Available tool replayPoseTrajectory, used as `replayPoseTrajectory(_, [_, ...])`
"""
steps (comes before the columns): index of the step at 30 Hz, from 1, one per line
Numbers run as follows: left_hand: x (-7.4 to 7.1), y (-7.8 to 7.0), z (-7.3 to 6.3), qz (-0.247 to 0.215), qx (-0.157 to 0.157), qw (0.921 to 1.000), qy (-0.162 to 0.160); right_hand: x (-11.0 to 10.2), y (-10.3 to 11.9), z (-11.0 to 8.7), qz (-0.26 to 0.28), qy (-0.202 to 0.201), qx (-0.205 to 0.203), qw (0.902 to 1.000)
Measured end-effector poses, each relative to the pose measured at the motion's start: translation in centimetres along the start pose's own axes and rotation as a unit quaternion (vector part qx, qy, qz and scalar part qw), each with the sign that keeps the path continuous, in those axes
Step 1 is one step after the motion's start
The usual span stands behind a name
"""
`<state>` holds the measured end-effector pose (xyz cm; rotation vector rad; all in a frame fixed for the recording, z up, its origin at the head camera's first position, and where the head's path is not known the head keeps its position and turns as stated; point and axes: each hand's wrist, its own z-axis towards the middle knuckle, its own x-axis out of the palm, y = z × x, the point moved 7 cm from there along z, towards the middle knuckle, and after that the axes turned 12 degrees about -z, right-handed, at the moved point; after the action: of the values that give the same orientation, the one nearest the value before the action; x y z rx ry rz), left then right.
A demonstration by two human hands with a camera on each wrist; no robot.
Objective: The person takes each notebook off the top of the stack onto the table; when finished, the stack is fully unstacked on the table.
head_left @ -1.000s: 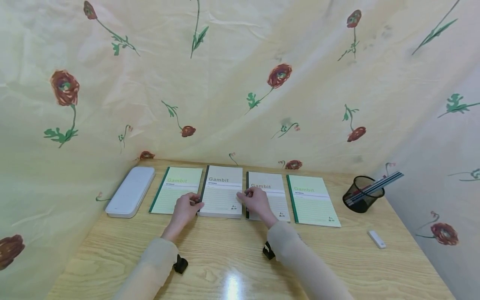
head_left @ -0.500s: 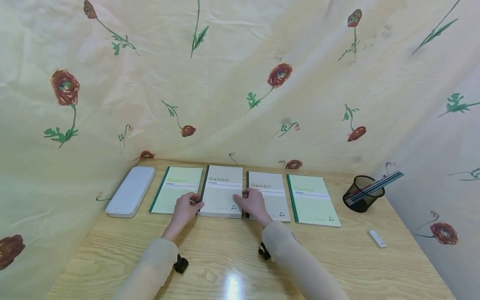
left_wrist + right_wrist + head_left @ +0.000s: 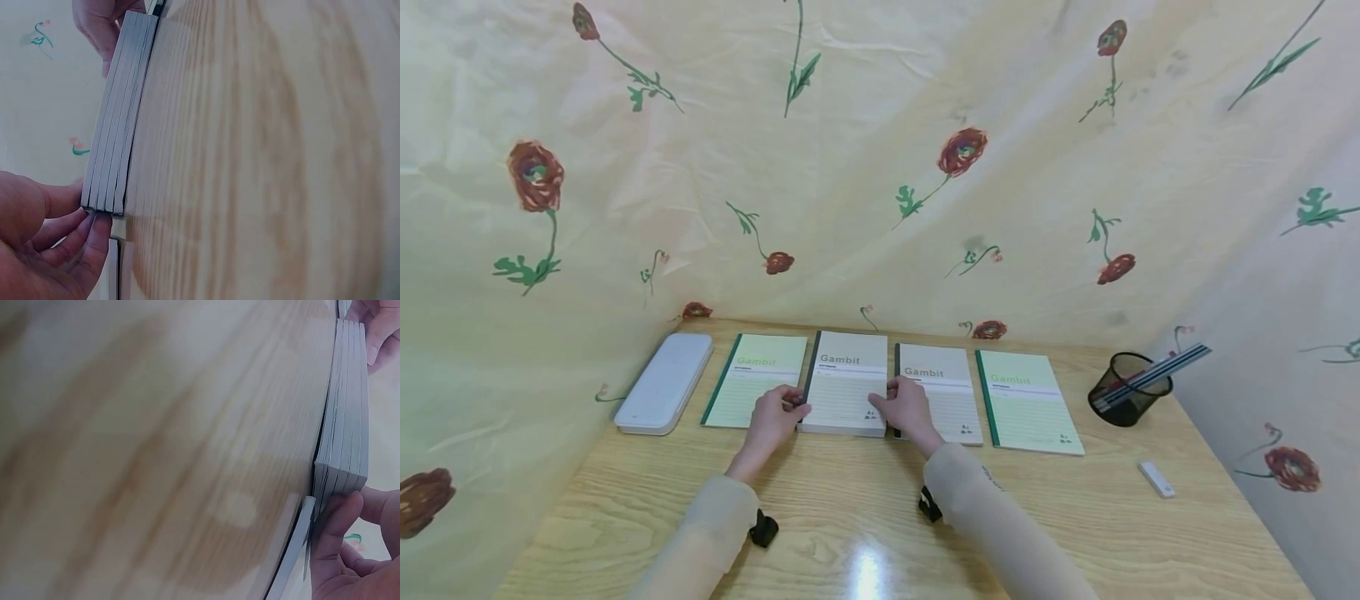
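Observation:
A stack of several notebooks, with a grey-white "Gambit" cover on top and a dark spine, lies flat on the table in the head view. My left hand grips its spine side near the lower corner. On the opposite side, my right hand holds the stack, its thumb over the top cover. The layered page edges of the stack show in the left wrist view, thumb at the top and fingers against the side. In the right wrist view the fingers touch the stack's lower corner.
A green notebook lies left of the stack. To its right are a grey notebook, partly under my right hand, and another green notebook. A white case, a black mesh pen holder and a small white eraser-like block flank them.
My right hand has shifted slightly left, its thumb moving further over the stack's cover. My left hand keeps its place. The head view has shifted very slightly.

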<state>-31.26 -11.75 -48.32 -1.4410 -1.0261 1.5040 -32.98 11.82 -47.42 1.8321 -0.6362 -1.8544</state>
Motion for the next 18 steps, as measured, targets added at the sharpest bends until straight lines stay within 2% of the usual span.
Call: replayPoseTrajectory(18, [0.08, 0.03, -0.01, 0.009, -0.005, 0.9999, -0.003, -0.54, -0.08, -0.22, -0.008, 0.0, 0.011, 0.9999])
